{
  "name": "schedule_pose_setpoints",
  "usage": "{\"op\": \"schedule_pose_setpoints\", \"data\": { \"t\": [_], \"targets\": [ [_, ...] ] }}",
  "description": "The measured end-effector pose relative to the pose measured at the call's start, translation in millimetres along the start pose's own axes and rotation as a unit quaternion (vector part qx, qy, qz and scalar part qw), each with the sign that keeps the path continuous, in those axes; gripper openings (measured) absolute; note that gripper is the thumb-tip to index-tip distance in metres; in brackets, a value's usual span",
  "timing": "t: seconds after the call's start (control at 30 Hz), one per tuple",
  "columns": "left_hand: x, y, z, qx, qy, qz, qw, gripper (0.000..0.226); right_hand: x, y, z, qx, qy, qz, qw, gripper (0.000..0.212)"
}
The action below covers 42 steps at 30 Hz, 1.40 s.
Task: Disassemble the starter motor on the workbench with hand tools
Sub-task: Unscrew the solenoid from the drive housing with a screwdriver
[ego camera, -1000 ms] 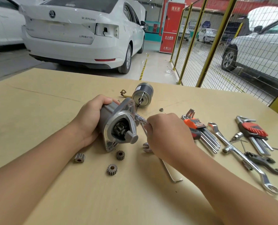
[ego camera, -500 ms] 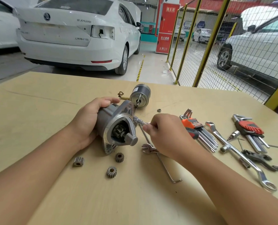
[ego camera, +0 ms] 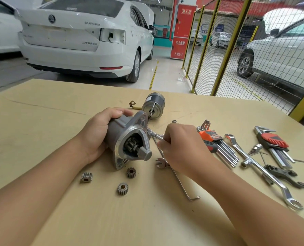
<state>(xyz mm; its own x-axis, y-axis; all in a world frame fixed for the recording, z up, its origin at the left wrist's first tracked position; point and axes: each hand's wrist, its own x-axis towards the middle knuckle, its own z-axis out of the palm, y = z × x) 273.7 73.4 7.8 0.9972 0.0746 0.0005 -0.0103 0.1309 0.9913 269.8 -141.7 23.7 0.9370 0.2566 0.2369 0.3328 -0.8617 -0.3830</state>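
Left hand [ego camera: 96, 134] is gripping the grey body of the starter motor housing [ego camera: 128, 139], fingers curled over the top, thumb side hidden underneath. The housing is lying on its side near the middle of the workbench [ego camera: 41, 121], flange and pinion end facing the camera. Left forearm is coming in from the lower left, lying low over the bench.

Right hand [ego camera: 181, 144] is curling round a screwdriver [ego camera: 154, 134]; fingers are pinching the chrome shaft close to the flange, and the red-and-black handle is sticking out behind the palm. The tip is meeting the right side of the flange; exact contact point too small to tell. Right forearm is crossing the bench from the lower right.

Three small gears are lying loose in front of the housing: one [ego camera: 86, 177] to the left, one [ego camera: 131, 172] just below the flange, one [ego camera: 122, 188] nearer the camera. An open-end spanner [ego camera: 161, 162] is lying partly under the right wrist, with a long bent rod [ego camera: 183, 183] running toward the near edge.

A separated cylindrical motor section [ego camera: 153, 105] is lying behind the housing, near the far edge. Hex key sets [ego camera: 218, 144] and wrenches [ego camera: 265, 169] are crowding the bench to the right of the right hand. Bare bench surface is showing to the left and along the near side between the forearms.
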Motion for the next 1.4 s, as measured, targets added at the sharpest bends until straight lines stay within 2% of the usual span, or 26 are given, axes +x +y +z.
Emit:
{"op": "schedule_pose_setpoints", "data": {
  "t": [0.17, 0.27, 0.37, 0.47, 0.6, 0.7, 0.97, 1.07, 1.17, 1.23, 1.3, 1.4],
  "targets": [
    [-1, 0, 1, 0.003, 0.001, 0.01, 1.0, 0.031, -5, -2, 0, 0.036, 0.028, -0.021, 0.999, 0.023],
    [-2, -1, 2, -0.004, 0.011, 0.028, 1.0, 0.03, -2, -5, 1, -0.002, 0.01, -0.015, 1.0, 0.041],
    [-4, -1, 4, -0.022, 0.022, 0.069, 0.997, 0.029, -1, -6, 1, -0.029, 0.008, -0.011, 0.999, 0.042],
    [-5, 0, 0, -0.04, 0.026, 0.129, 0.991, 0.031, -1, -7, 0, -0.009, 0.049, -0.024, 0.998, 0.035],
    [-8, 9, -3, -0.044, -0.004, 0.2, 0.979, 0.049, 0, -7, 1, 0.067, 0.13, -0.056, 0.988, 0.023],
    [-9, 12, -2, -0.02, -0.016, 0.218, 0.976, 0.064, 3, -3, 2, 0.088, 0.144, -0.074, 0.983, 0.02],
    [-13, 17, -7, 0.001, -0.078, 0.215, 0.974, 0.093, 8, 5, 4, 0.079, 0.179, -0.119, 0.973, 0.017],
    [-14, 17, -10, 0.018, -0.08, 0.232, 0.969, 0.105, 9, 6, 1, 0.078, 0.209, -0.146, 0.964, 0.016],
    [-12, 8, -10, 0.036, -0.125, 0.259, 0.957, 0.121, 9, 10, -5, 0.073, 0.231, -0.174, 0.955, 0.013],
    [-9, 2, -9, 0.043, -0.132, 0.266, 0.954, 0.123, 9, 14, -8, 0.073, 0.227, -0.191, 0.952, 0.011],
    [-5, 0, -10, 0.052, -0.105, 0.262, 0.958, 0.122, 8, 15, -11, 0.073, 0.211, -0.214, 0.951, 0.009],
    [-1, 0, -11, 0.048, -0.067, 0.243, 0.967, 0.11, 7, 12, -14, 0.061, 0.19, -0.237, 0.951, 0.01]
  ]
}}
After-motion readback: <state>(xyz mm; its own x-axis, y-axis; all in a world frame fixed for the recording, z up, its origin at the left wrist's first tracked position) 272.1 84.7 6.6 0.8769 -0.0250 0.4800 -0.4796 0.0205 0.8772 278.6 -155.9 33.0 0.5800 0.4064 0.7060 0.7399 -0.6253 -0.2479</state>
